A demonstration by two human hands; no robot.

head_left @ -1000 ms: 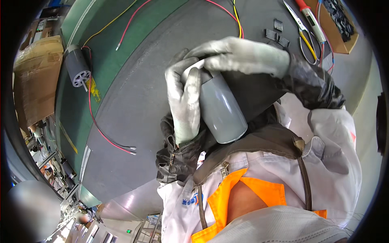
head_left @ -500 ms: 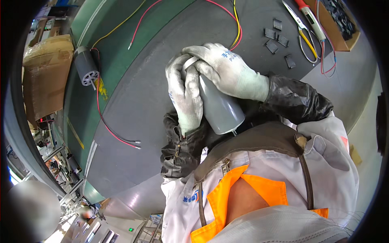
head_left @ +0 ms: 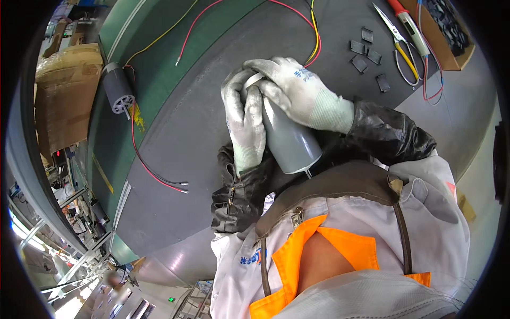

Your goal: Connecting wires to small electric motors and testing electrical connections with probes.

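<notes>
A grey cylindrical motor [head_left: 293,144] lies slanted before me, its thin shaft [head_left: 308,173] pointing at my apron. My left hand [head_left: 244,114], in a white glove with dirty fingertips, wraps round the motor's far left end. Over the top of that end curls my right hand [head_left: 298,91], gloved alike, its fingers meeting the left ones. A pale band [head_left: 254,80] shows between the fingers; the rest of that end is covered. Red and yellow wires [head_left: 317,40] run away across the mat from behind my right hand.
On the green strip at left lies another grey motor [head_left: 118,87] with a red-and-black lead, near a cardboard box [head_left: 66,98]. Several small black clips [head_left: 358,48], scissors [head_left: 401,48], a red-handled tool [head_left: 413,29] and an open carton of black parts [head_left: 461,58] are at far right.
The whole bench has shifted slightly rightward in view. Both hands keep nearly the same grip on the motor, with only slight finger movement.
</notes>
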